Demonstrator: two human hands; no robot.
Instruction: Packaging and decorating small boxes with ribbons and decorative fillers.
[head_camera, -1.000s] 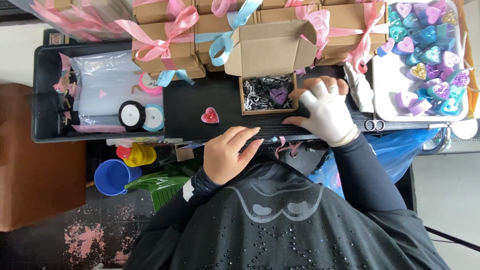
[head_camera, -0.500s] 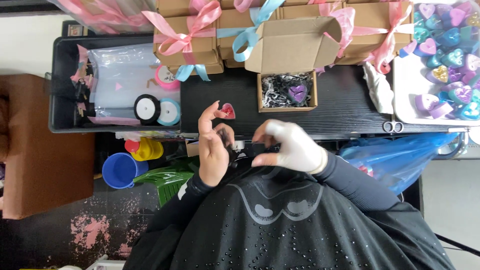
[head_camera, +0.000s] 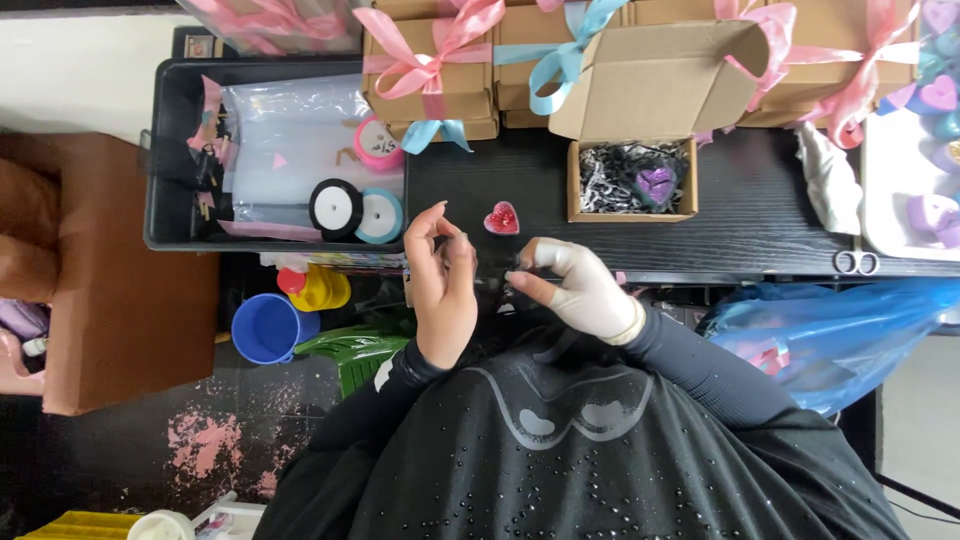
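Pinching something dark, left hand (head_camera: 442, 285) and right hand (head_camera: 585, 292).

I'm looking down at a small craft and gift-packing workshop: a black table (head_camera: 760, 215) lined with brown cardboard boxes (head_camera: 430, 85) tied in pink and blue ribbon, a black tray (head_camera: 180, 160) holding ribbon spools (head_camera: 336, 207), an open box (head_camera: 632, 180) stuffed with shredded paper, and heart-shaped pieces (head_camera: 940, 95) laid out.
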